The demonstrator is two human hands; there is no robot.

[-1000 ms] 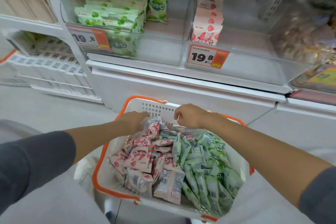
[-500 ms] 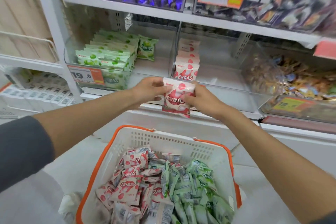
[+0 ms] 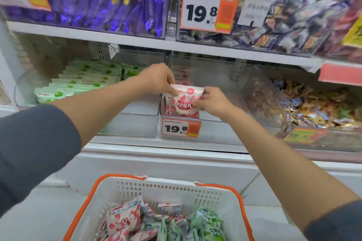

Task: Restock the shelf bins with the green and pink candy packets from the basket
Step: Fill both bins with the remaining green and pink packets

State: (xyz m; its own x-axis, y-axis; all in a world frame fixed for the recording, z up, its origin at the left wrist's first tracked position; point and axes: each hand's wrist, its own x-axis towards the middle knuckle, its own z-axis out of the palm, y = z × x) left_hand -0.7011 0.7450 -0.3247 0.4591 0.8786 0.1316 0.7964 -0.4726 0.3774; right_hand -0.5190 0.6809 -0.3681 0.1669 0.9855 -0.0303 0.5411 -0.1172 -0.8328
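Pink-and-white plastic candy packet (image 3: pixel 183 101) pinched upright by left hand (image 3: pixel 157 78) and right hand (image 3: pixel 212 100), over clear shelf bin (image 3: pixel 215 129).

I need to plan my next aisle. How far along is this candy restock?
Early to midway, it seems. Done: green packets already line the left bin, though I can't tell when. In hand: the left hand and right hand hold a pink packet at the pink bin. Left: the basket still holds many pink and green packets.

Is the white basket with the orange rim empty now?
No. The white basket with the orange rim holds pink packets and green packets.
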